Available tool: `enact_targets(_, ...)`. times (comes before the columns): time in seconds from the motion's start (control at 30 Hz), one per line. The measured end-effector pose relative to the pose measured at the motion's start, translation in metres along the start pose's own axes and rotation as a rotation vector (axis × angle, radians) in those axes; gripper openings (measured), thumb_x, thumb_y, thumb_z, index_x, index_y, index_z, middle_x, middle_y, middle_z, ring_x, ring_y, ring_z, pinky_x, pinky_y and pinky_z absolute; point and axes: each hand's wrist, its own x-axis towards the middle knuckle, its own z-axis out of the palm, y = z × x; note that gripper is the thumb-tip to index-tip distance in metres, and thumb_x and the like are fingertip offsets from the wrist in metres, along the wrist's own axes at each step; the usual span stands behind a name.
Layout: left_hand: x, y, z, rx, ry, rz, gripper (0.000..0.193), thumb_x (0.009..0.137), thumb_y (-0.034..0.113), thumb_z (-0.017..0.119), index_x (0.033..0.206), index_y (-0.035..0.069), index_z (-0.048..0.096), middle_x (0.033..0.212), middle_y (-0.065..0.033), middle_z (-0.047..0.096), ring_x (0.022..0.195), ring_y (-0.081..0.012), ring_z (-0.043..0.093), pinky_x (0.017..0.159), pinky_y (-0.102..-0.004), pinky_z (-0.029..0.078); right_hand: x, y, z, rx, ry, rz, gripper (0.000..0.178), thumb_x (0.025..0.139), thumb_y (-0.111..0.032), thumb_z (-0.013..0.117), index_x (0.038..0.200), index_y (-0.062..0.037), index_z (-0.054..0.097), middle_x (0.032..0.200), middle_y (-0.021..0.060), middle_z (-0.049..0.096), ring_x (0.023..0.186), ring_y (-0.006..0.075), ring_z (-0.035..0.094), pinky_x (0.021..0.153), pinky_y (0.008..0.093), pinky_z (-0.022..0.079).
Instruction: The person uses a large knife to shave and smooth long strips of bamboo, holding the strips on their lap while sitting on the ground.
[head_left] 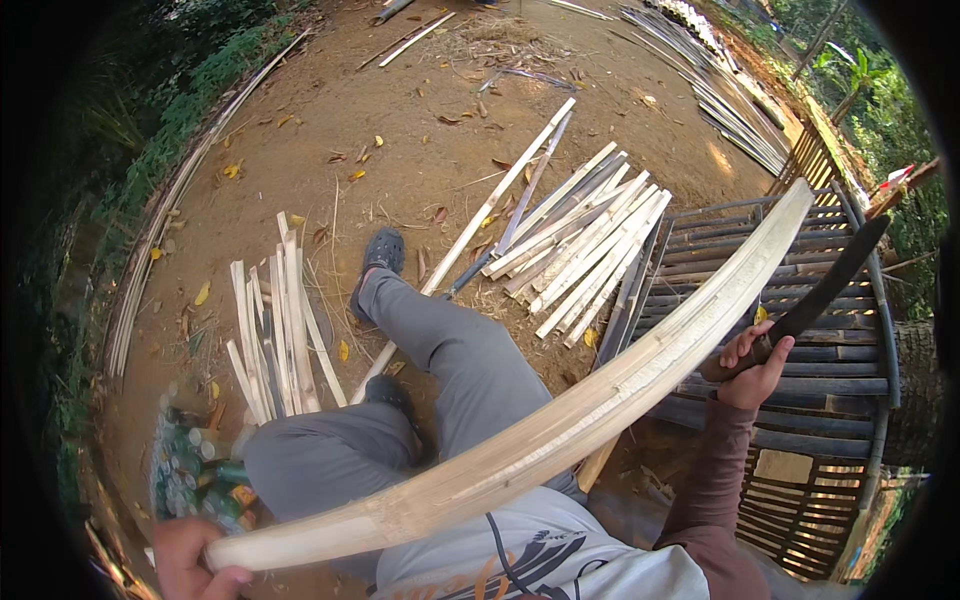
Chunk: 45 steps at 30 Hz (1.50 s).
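A long split bamboo slat, pale on its inner face, stretches across my lap from lower left to upper right. My left hand grips its near end, thumb and fingers wrapped around it. On the right, my right hand is closed around the handle of a machete. The dark blade points up and away to the right, apart from the slat. Behind the slat's middle, my legs are partly hidden.
Two piles of cut bamboo strips, one on the left and one ahead, lie on the dirt. A bamboo bench stands at my right. Bottles lie at lower left. Long poles rest far right.
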Motion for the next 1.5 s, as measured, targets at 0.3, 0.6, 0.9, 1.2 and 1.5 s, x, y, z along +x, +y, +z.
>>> enact_targets(0.3, 0.017, 0.029, -0.039, -0.070, -0.344, 0.099, 0.031, 0.095, 0.028, 0.074, 0.094, -0.002, 0.064, 0.071, -0.0089, 0.065, 0.073, -0.0231, 0.072, 0.067, -0.0334, 0.051, 0.004, -0.021, 0.009, 0.078, -0.059, -0.037, 0.056, 0.114, -0.061, 0.035, 0.106, -0.0082, 0.054, 0.073, 0.0028, 0.049, 0.055, 0.0146, 0.047, 0.052, 0.0288, 0.042)
enact_targets(0.6, 0.032, 0.036, 0.028, 0.032, -0.023, -0.006, 0.042, 0.082, 0.039, 0.083, 0.084, 0.002, 0.064, 0.076, -0.0148, 0.058, 0.071, -0.0329, 0.055, 0.068, -0.0395, 0.043, -0.024, -0.008, 0.046, -0.130, -0.261, 0.029, 0.065, 0.108, -0.064, 0.049, 0.108, 0.0005, 0.058, 0.071, 0.0049, 0.052, 0.054, 0.0125, 0.049, 0.049, 0.0266, 0.041)
enact_targets(0.9, 0.115, 0.054, 0.147, 0.309, 0.110, 0.128, 0.031, 0.092, 0.032, 0.080, 0.091, 0.003, 0.067, 0.074, -0.0207, 0.066, 0.069, -0.0426, 0.066, 0.063, -0.0489, 0.049, -0.097, 0.050, 0.132, -0.791, -0.777, 0.019, 0.036, 0.098, -0.031, 0.076, 0.115, 0.0003, 0.069, 0.080, 0.0175, 0.071, 0.068, 0.0347, 0.070, 0.066, 0.0409, 0.055)
enact_targets(1.2, 0.115, 0.058, 0.197, 0.425, 0.077, 0.133, 0.035, 0.094, 0.041, 0.077, 0.090, 0.009, 0.064, 0.071, -0.0145, 0.066, 0.066, -0.0377, 0.068, 0.059, -0.0475, 0.051, -0.130, 0.079, 0.148, -1.032, -1.002, -0.001, 0.045, 0.100, -0.045, 0.071, 0.112, -0.0013, 0.071, 0.088, 0.0211, 0.073, 0.081, 0.0426, 0.071, 0.072, 0.0489, 0.056)
enact_targets(1.5, 0.099, 0.060, 0.224, 0.381, 0.089, 0.210, 0.034, 0.096, 0.040, 0.076, 0.090, 0.009, 0.064, 0.070, -0.0149, 0.065, 0.066, -0.0392, 0.067, 0.058, -0.0475, 0.050, -0.103, 0.099, 0.106, -1.270, -0.655, 0.118, 0.050, 0.106, -0.051, 0.059, 0.099, -0.0025, 0.069, 0.084, 0.0233, 0.071, 0.084, 0.0458, 0.070, 0.076, 0.0538, 0.055)
